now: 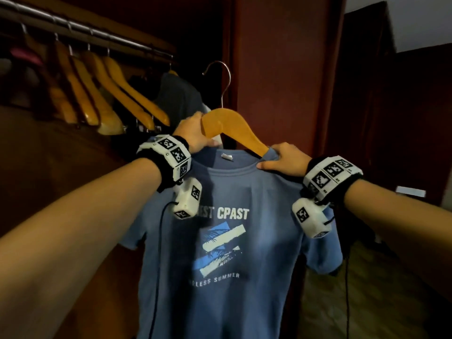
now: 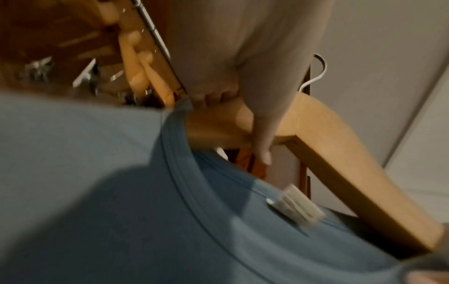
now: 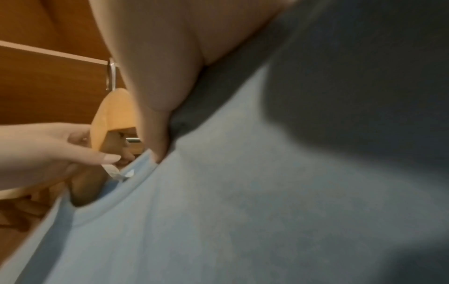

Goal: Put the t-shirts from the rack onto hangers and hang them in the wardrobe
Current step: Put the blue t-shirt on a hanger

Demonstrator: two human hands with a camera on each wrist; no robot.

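Observation:
A blue t-shirt (image 1: 227,241) with a white and blue print hangs in front of me on a wooden hanger (image 1: 232,126) with a metal hook. Both hanger arms pass into the collar. My left hand (image 1: 195,133) grips the hanger's left arm just above the collar; in the left wrist view the thumb (image 2: 262,134) lies across the wood (image 2: 340,153). My right hand (image 1: 281,160) pinches the shirt's right shoulder at the collar (image 3: 136,184), over the hanger's right arm. The wardrobe rail (image 1: 85,30) runs at the upper left.
Several empty wooden hangers (image 1: 117,94) hang on the rail, and a dark garment (image 1: 181,99) hangs further along it. The red-brown wardrobe side panel (image 1: 281,69) stands right behind the held hanger. A dark doorway is at the right.

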